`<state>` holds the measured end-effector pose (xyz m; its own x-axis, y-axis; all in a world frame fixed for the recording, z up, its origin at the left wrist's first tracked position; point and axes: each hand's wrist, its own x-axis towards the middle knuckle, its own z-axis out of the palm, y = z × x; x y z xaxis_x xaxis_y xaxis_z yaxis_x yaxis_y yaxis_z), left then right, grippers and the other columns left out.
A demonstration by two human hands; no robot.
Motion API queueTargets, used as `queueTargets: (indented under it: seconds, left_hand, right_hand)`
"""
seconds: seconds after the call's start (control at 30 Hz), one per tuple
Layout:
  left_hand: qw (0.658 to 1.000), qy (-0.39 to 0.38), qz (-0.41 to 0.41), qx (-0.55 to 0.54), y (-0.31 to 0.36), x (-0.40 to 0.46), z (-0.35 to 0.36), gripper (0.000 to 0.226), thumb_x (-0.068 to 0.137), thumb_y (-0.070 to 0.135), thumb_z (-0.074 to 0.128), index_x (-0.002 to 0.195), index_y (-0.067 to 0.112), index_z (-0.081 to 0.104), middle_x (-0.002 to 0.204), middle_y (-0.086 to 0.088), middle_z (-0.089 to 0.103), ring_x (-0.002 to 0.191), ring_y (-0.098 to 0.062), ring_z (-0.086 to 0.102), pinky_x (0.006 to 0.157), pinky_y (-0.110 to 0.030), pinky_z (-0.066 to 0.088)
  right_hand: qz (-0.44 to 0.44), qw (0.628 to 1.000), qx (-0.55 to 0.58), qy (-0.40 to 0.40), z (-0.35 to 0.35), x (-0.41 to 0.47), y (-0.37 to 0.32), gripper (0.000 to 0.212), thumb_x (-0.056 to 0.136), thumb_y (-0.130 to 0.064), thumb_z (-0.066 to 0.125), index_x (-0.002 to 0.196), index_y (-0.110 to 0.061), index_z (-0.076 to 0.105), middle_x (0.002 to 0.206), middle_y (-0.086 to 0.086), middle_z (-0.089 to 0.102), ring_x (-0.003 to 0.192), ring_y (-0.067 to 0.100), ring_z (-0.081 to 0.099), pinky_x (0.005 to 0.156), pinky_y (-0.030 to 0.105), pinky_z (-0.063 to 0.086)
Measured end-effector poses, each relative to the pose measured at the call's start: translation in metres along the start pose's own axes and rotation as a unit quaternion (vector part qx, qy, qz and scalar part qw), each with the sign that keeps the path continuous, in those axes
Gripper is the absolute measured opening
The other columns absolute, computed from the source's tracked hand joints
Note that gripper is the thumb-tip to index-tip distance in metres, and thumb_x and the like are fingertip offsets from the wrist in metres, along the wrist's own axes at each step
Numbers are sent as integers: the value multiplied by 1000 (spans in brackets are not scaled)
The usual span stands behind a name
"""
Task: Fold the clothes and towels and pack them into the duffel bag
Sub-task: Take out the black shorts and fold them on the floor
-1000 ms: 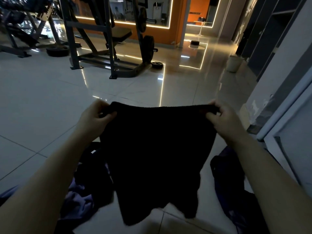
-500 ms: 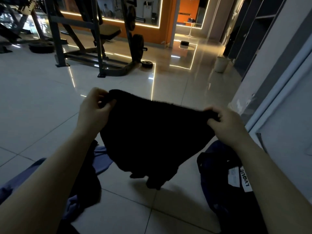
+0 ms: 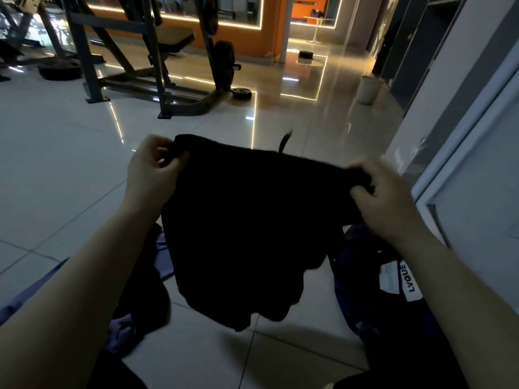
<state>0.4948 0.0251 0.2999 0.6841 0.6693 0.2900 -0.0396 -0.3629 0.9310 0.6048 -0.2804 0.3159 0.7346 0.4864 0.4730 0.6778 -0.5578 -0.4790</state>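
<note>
Black shorts [image 3: 247, 228] hang in the air above the tiled floor [image 3: 56, 169], stretched by the waistband between both hands. Left hand [image 3: 153, 175] pinches one end, fingers curled round the band; right hand [image 3: 384, 197] grips the other. Risks: hem is bunched and uneven, so a fold may skew; a loose pinch drops it onto the clothes pile [image 3: 140, 299]. Dark duffel bag [image 3: 373, 299] lies close at right.

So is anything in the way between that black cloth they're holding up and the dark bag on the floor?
Nothing visible. Both hands, left hand and right hand, hold the black cloth above bare floor tiles. The dark bag with the white tag lies just below right; whether it is open I cannot tell.
</note>
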Motion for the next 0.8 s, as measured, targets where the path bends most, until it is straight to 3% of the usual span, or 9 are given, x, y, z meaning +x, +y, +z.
queueTargets:
  seconds: [0.07,0.17,0.2,0.33,0.5,0.6,0.67,0.73,0.8]
  left_hand:
    - [998,-10,15,65,-4,-6,9,17,87,17,67,100,18,56,101,-11,63,97,-31,63,86,-50,52]
    - [998,-16,-5,64,-5,-10,16,17,88,18,66,100,17,56,100,-10,64,94,-30,64,84,-49,53]
    - [999,-5,-5,48,-4,-9,16,16,88,19,66,100,17,55,99,-10,64,94,-30,64,84,-49,54]
    - [995,-38,-25,86,-9,-10,19,18,88,17,66,103,18,54,93,-3,61,95,-27,63,84,-47,54]
    - [973,-136,-35,182,-12,-30,37,33,84,25,71,111,21,53,101,-4,59,89,-23,60,79,-38,51]
    - [946,-280,-160,26,12,-56,54,36,92,33,59,124,21,48,95,-12,67,75,-24,66,68,-35,54]
    - [897,-376,-227,-54,27,-74,65,32,96,40,46,127,29,46,109,-16,65,87,-30,68,74,-36,57]
    - [874,-407,-233,-123,33,-86,75,28,96,44,42,123,38,47,116,-13,62,101,-31,66,83,-40,57]
    - [877,-375,-232,-191,34,-90,84,29,94,45,46,121,36,51,115,-10,63,100,-28,67,85,-41,57]
  right_hand:
    - [51,990,-56,-117,9,-4,13,24,87,-2,50,105,-10,64,94,4,57,94,25,56,65,26,28]
    - [15,998,-22,64,-3,0,6,24,84,0,50,101,-11,63,90,1,53,86,17,50,67,24,34]
    - [-1,996,23,85,-7,0,3,22,84,-1,50,97,-15,62,87,0,53,82,13,49,66,18,37]
    - [69,988,133,-26,-3,-7,1,25,89,-2,55,81,-26,58,78,-8,59,70,11,56,57,11,41]
    - [78,981,173,-35,7,-6,-9,8,90,-15,63,83,-19,61,78,-9,59,70,4,58,58,12,44]
    - [72,988,138,-19,20,-5,-18,6,90,-19,63,91,-22,59,83,-14,57,77,-2,54,59,5,39]
    - [71,987,145,-10,27,-5,-28,11,90,-19,63,98,-22,57,89,-12,57,82,-2,54,61,3,40]
    - [71,980,179,-46,34,-7,-41,19,91,-19,62,107,-24,53,94,-8,57,82,4,58,63,9,45]
    - [61,971,208,-96,43,-10,-54,28,92,-16,59,116,-26,49,95,-3,59,79,10,63,66,22,54]
